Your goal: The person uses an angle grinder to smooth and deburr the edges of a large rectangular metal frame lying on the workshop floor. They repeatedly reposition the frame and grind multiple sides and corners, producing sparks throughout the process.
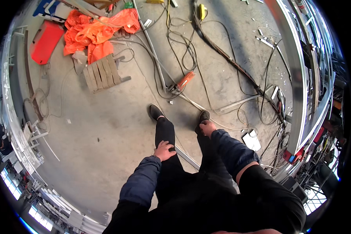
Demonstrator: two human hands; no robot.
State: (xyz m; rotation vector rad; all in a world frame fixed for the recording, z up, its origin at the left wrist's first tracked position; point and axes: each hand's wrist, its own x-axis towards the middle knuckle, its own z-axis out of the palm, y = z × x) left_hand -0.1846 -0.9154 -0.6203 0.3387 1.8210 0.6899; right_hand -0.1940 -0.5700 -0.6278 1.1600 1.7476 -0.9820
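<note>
On the left leg of the black trousers rests the left hand, fingers spread; at the right leg, the right hand, curled, hold impossible to tell. Orange angle grinder lies on concrete floor, beyond the shoes.

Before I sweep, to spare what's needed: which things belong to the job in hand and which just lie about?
With the hands: black trousers (left hand resting, right hand seemingly touching).
Lying about: orange power tool, orange sheeting, slatted wooden piece, cable.
</note>
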